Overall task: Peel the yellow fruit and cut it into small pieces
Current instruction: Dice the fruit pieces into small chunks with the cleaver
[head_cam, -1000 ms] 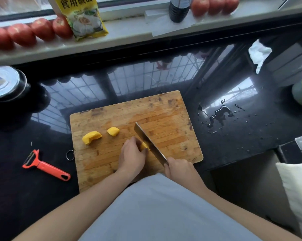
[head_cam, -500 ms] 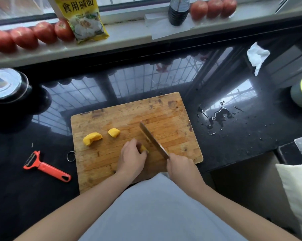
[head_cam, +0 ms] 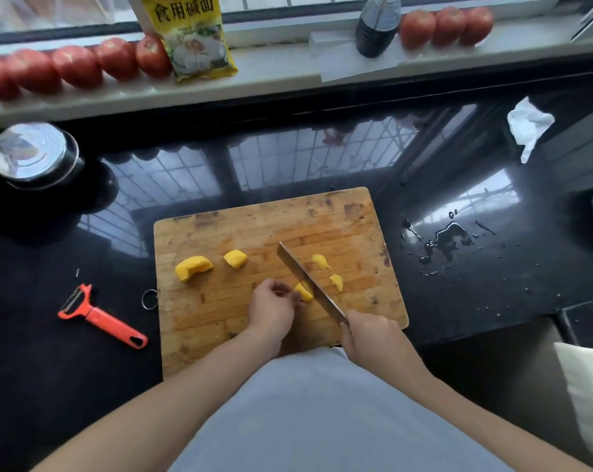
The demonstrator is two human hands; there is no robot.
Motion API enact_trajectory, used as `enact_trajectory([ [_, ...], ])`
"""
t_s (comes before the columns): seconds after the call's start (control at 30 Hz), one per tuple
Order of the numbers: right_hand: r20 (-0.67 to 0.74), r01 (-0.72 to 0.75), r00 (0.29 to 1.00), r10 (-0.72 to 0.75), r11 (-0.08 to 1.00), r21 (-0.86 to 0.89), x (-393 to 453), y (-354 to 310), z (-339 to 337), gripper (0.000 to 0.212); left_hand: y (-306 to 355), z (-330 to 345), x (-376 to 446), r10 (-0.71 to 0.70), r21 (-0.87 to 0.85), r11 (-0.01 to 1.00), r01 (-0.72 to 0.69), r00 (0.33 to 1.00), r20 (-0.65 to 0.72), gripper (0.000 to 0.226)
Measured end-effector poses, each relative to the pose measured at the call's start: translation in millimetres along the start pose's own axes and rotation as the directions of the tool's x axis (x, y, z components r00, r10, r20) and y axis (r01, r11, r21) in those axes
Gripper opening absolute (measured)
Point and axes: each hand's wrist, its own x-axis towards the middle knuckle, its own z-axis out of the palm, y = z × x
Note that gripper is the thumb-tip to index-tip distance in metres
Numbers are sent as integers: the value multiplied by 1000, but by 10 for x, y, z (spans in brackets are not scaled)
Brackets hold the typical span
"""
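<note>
On the wooden cutting board point(head_cam: 343, 219) my left hand point(head_cam: 271, 304) pinches a yellow fruit piece point(head_cam: 303, 291) with curled fingers. My right hand point(head_cam: 373, 338) grips the handle of a cleaver point(head_cam: 305, 279), and its blade stands against the right side of that piece. Two small cut slices point(head_cam: 337, 282) point(head_cam: 321, 261) lie to the right of the blade. A larger chunk point(head_cam: 193, 267) and a smaller chunk point(head_cam: 235, 258) rest on the board's left part.
An orange peeler point(head_cam: 101, 316) lies on the black counter left of the board. A steel pot point(head_cam: 32, 155) stands at far left. Spilled water point(head_cam: 445, 236) and a crumpled tissue point(head_cam: 528, 126) are to the right. Tomatoes point(head_cam: 77, 66), a yellow packet point(head_cam: 189, 35) and a bottle point(head_cam: 377, 25) line the sill.
Two cut slices now lie right of the blade. The cleaver has moved right and down through the piece, and my left hand has drawn back, showing more of the held piece.
</note>
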Motion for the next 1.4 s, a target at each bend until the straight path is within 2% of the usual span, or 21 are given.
enact_trajectory([
  [0.17, 17, 16, 1000, -15, 997, -80, -57, 19, 7, 18, -14, 53, 34, -16, -97, 995, 18, 1000, 21, 17],
  [0.43, 42, 31, 999, -26, 992, -122, -117, 69, 35, 15, -32, 67, 53, 35, 24, 999, -34, 999, -27, 22],
  [0.73, 97, 6, 995, 9, 988, -155, -85, 35, 39, 15, -26, 65, 71, 11, 45, 999, -10, 1000, -17, 18],
  [0.87, 125, -2, 992, 17, 993, -122, 46, -67, 74, 11, 9, 58, 68, 13, 94, 996, -11, 1000, -25, 16],
  [1.0, 10, 6, 1000, -5, 998, -66, 289, -208, 127, 15, 26, 71, 62, 31, 128, 991, -25, 998, -52, 23],
  [1.17, -65, -26, 997, 29, 998, 58, 212, -187, -29, 21, 8, 53, 56, 44, 151, 988, -37, 998, -43, 13],
  [1.4, 24, -34, 999, 35, 999, -32, -46, -40, -38, 22, 0, 46, 35, 4, 84, 996, -2, 1000, -28, 15],
])
